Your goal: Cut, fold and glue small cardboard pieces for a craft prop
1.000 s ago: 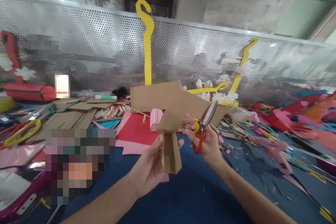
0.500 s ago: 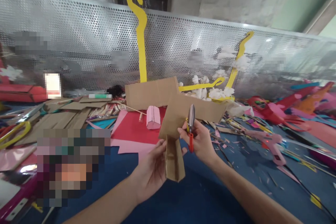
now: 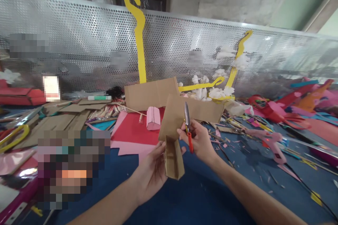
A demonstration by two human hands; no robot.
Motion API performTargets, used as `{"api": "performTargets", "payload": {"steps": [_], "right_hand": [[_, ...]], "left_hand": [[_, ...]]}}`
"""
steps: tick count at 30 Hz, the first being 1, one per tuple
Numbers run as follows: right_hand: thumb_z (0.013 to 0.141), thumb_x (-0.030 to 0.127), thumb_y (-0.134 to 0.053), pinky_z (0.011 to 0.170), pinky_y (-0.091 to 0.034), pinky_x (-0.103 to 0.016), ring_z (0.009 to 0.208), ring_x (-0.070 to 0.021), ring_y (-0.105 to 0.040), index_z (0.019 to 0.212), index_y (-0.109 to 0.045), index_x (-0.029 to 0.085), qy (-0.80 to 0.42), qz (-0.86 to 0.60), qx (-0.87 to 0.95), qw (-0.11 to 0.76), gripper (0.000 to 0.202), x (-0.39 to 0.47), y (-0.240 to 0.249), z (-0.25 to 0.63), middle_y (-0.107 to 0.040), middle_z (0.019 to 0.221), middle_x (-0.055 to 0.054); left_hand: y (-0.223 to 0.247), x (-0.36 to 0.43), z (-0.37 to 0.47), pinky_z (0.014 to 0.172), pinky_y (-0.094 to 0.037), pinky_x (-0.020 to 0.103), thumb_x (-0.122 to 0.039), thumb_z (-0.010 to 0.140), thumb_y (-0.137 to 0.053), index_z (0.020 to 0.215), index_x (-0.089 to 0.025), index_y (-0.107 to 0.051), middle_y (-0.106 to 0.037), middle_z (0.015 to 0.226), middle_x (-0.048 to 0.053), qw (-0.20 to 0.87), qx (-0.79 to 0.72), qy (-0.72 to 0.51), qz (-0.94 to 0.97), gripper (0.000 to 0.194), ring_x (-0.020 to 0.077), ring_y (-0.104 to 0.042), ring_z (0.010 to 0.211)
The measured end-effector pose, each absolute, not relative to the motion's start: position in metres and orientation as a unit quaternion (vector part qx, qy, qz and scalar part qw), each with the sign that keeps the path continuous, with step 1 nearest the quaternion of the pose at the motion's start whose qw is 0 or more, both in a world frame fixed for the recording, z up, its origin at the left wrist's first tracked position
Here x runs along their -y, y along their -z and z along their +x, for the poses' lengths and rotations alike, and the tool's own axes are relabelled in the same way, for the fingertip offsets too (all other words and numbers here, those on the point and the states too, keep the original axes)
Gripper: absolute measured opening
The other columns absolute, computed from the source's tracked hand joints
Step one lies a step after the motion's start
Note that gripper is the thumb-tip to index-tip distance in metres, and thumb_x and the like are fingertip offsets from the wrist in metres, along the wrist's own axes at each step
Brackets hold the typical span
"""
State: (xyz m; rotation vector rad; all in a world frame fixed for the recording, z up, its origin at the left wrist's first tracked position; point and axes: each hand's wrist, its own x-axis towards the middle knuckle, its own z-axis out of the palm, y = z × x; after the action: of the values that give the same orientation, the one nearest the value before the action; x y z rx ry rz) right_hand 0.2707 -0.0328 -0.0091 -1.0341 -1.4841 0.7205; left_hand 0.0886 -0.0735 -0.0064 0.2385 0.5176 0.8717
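Note:
My left hand is closed around the side of a folded cardboard piece, a trough-like brown shape held above the blue table. From its far end a flat cardboard panel rises. My right hand grips a pair of scissors with red handles, blades pointing up, and its thumb and fingertips rest at the panel's right edge. Just beyond lies a small pink folded box on red sheet.
A pink glue gun with a cord lies on the right among paper scraps. Cardboard strips pile up on the left. Behind stand a yellow hook-shaped cutout and a perforated metal panel. A glue stick lies at the back left.
The folded cardboard has tipped slightly, so more of its inside shows. The scissors have shifted a little left with my right hand. My left hand keeps its hold.

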Motion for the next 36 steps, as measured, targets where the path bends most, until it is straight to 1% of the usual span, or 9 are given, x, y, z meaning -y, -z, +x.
{"api": "performTargets", "payload": {"steps": [5, 9, 12, 16, 20, 25, 30, 33, 36], "right_hand": [[0.08, 0.041, -0.078, 0.059, -0.044, -0.026, 0.061, -0.013, -0.053, 0.082, -0.055, 0.022, -0.315, -0.433, 0.634, 0.558, 0.031, 0.033, 0.008, 0.27, -0.058, 0.07, 0.002], [0.08, 0.04, -0.077, 0.057, -0.04, -0.025, 0.06, -0.0117, -0.048, 0.081, -0.054, 0.021, -0.319, -0.435, 0.637, 0.552, 0.03, 0.033, 0.004, 0.269, -0.054, 0.069, 0.003], [0.082, 0.039, -0.074, 0.057, -0.039, -0.025, 0.06, -0.0119, -0.048, 0.08, -0.052, 0.021, -0.331, -0.434, 0.645, 0.536, 0.028, 0.035, 0.0, 0.269, -0.053, 0.069, 0.004], [0.081, 0.035, -0.074, 0.059, -0.042, -0.026, 0.062, -0.0131, -0.053, 0.081, -0.053, 0.021, -0.353, -0.425, 0.657, 0.513, 0.025, 0.034, -0.003, 0.271, -0.056, 0.071, 0.003], [0.081, 0.031, -0.072, 0.058, -0.042, -0.025, 0.064, -0.0135, -0.053, 0.08, -0.053, 0.021, -0.344, -0.427, 0.664, 0.508, 0.022, 0.032, 0.001, 0.274, -0.057, 0.072, 0.002], [0.079, 0.03, -0.072, 0.059, -0.043, -0.025, 0.067, -0.0144, -0.054, 0.081, -0.056, 0.02, -0.327, -0.429, 0.667, 0.513, 0.019, 0.031, 0.003, 0.276, -0.059, 0.074, 0.001], [0.078, 0.034, -0.073, 0.063, -0.046, -0.026, 0.069, -0.0145, -0.055, 0.081, -0.055, 0.02, -0.354, -0.406, 0.668, 0.514, 0.023, 0.032, -0.002, 0.274, -0.061, 0.079, 0.0], [0.078, 0.034, -0.074, 0.062, -0.044, -0.025, 0.069, -0.0142, -0.054, 0.08, -0.054, 0.02, -0.353, -0.401, 0.668, 0.518, 0.024, 0.032, -0.002, 0.274, -0.06, 0.078, 0.0], [0.078, 0.031, -0.073, 0.06, -0.041, -0.024, 0.069, -0.0133, -0.05, 0.079, -0.053, 0.02, -0.338, -0.402, 0.675, 0.518, 0.023, 0.032, -0.001, 0.274, -0.057, 0.076, 0.001]], "left_hand": [[0.008, 0.073, 0.09, 0.076, -0.065, 0.032, -0.019, 0.105, -0.047, 0.134, -0.007, -0.055, -0.074, 0.115, 0.02, 0.861, -0.257, -0.421, 0.121, 0.033, 0.0289, -0.076, 0.103], [0.006, 0.074, 0.092, 0.077, -0.065, 0.033, -0.018, 0.104, -0.048, 0.134, -0.008, -0.055, -0.073, 0.116, 0.02, 0.851, -0.28, -0.425, 0.127, 0.032, 0.0295, -0.075, 0.102], [0.006, 0.075, 0.092, 0.075, -0.065, 0.034, -0.016, 0.103, -0.05, 0.132, -0.008, -0.057, -0.075, 0.113, 0.019, 0.846, -0.284, -0.428, 0.142, 0.031, 0.0301, -0.076, 0.1], [0.006, 0.076, 0.089, 0.069, -0.065, 0.026, -0.016, 0.104, -0.045, 0.121, -0.003, -0.062, -0.076, 0.102, 0.019, 0.849, -0.279, -0.428, 0.135, 0.027, 0.0256, -0.078, 0.091], [0.008, 0.076, 0.087, 0.071, -0.065, 0.025, -0.015, 0.106, -0.039, 0.116, 0.0, -0.063, -0.076, 0.098, 0.021, 0.855, -0.272, -0.422, 0.127, 0.031, 0.0234, -0.079, 0.085], [0.009, 0.075, 0.088, 0.072, -0.065, 0.024, -0.016, 0.105, -0.04, 0.125, 0.003, -0.058, -0.076, 0.098, 0.023, 0.859, -0.277, -0.412, 0.125, 0.033, 0.0237, -0.079, 0.084], [0.005, 0.075, 0.088, 0.07, -0.065, 0.024, -0.012, 0.104, -0.037, 0.138, 0.005, -0.047, -0.076, 0.097, 0.022, 0.85, -0.296, -0.423, 0.108, 0.039, 0.0239, -0.079, 0.081], [0.002, 0.075, 0.087, 0.069, -0.065, 0.025, -0.01, 0.104, -0.035, 0.142, 0.003, -0.044, -0.076, 0.098, 0.022, 0.839, -0.322, -0.428, 0.102, 0.041, 0.0237, -0.079, 0.081], [0.002, 0.074, 0.088, 0.07, -0.065, 0.025, -0.01, 0.104, -0.035, 0.141, 0.002, -0.046, -0.076, 0.1, 0.022, 0.836, -0.329, -0.426, 0.103, 0.04, 0.0243, -0.079, 0.083]]}}
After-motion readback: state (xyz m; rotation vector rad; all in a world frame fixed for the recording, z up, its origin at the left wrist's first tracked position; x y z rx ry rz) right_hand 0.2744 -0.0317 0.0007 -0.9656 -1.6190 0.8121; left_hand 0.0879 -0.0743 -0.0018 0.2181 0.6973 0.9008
